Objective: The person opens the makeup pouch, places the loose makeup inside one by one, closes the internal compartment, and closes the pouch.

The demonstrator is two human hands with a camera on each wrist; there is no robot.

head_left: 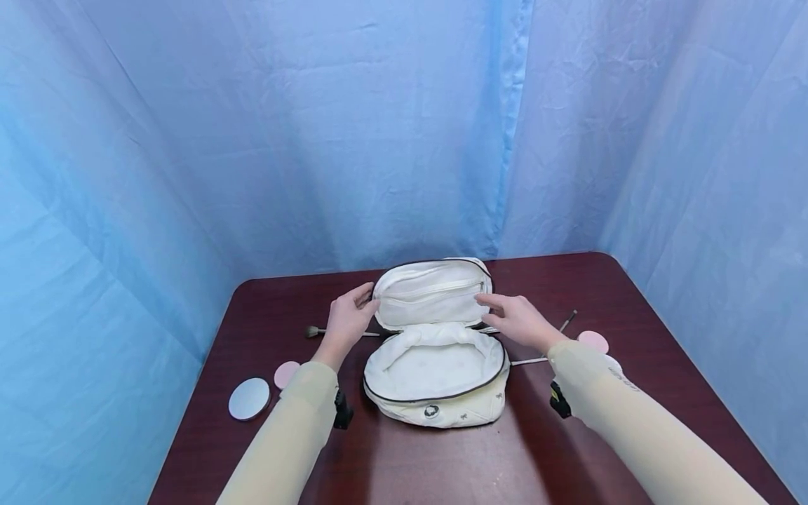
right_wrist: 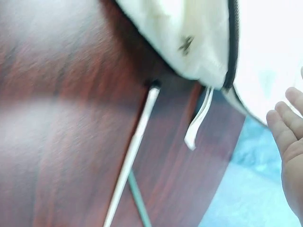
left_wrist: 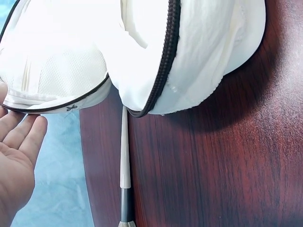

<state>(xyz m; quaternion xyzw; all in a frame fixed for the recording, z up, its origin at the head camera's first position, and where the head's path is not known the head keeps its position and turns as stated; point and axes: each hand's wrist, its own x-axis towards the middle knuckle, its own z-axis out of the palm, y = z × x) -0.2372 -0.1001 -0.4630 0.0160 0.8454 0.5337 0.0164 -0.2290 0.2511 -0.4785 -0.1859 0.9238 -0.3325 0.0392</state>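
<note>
A white cosmetic bag stands on the table with its lid raised behind it, unzipped. The inside looks bare, and dark zipper tape runs round both rims. At the lid's left edge, my left hand has its thumb over the inner face and fingers at the outer side; in the left wrist view that hand pinches the rim. My right hand is at the lid's right edge with fingers extended. In the right wrist view its fingers overlap the pale lid and nothing is held.
Left of the bag lie a makeup brush, a pink round puff and a white round disc. Brushes, another pink puff and a partly hidden white disc lie right. Blue curtains surround the table.
</note>
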